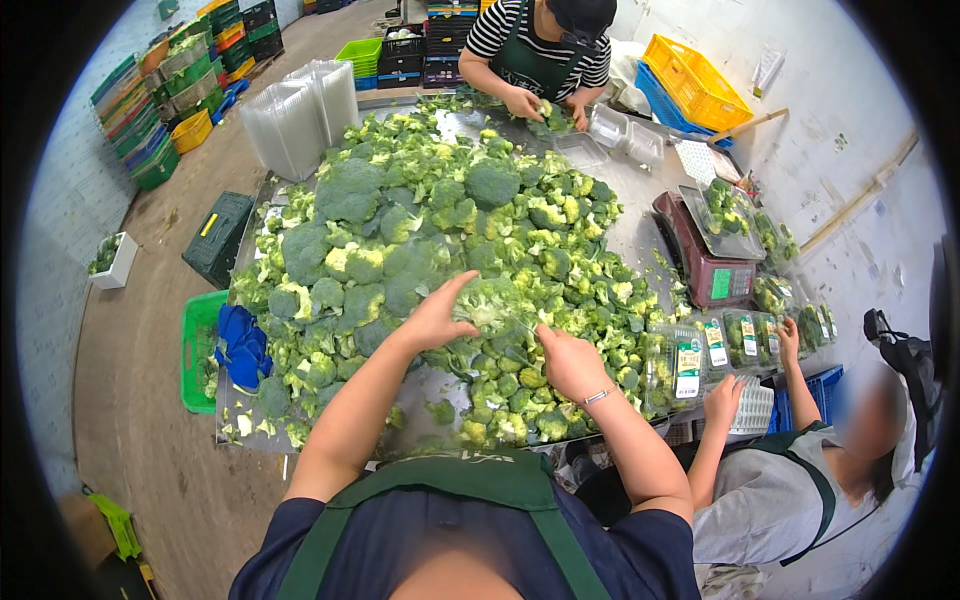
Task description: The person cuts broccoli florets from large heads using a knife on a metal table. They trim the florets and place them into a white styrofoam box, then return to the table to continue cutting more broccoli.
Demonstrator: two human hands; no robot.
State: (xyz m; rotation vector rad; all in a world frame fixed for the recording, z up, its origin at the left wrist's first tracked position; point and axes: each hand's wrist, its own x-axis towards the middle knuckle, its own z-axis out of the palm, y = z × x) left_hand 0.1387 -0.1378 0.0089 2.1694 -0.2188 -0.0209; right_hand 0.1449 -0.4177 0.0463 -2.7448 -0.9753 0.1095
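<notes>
My left hand [441, 313] curves around a cut broccoli head [489, 301], its pale stems turned up; the thumb and forefinger sit at its left edge. My right hand [576, 366] is closed on a small knife, with the thin blade [523, 322] pointing at that head. The handle is hidden in the fist. Under and around both hands spreads a large heap of broccoli florets [559, 281], with whole broccoli heads [347, 189] at its left and far side. The heap lies on a metal table [439, 386].
Across the table a co-worker [536, 67] handles broccoli beside clear plastic boxes [626, 136]. At right stand a scale [705, 259], labelled broccoli packs [686, 364] and another person [780, 480]. Stacked clear trays [289, 124], a green crate [196, 352] and blue gloves [242, 349] are left.
</notes>
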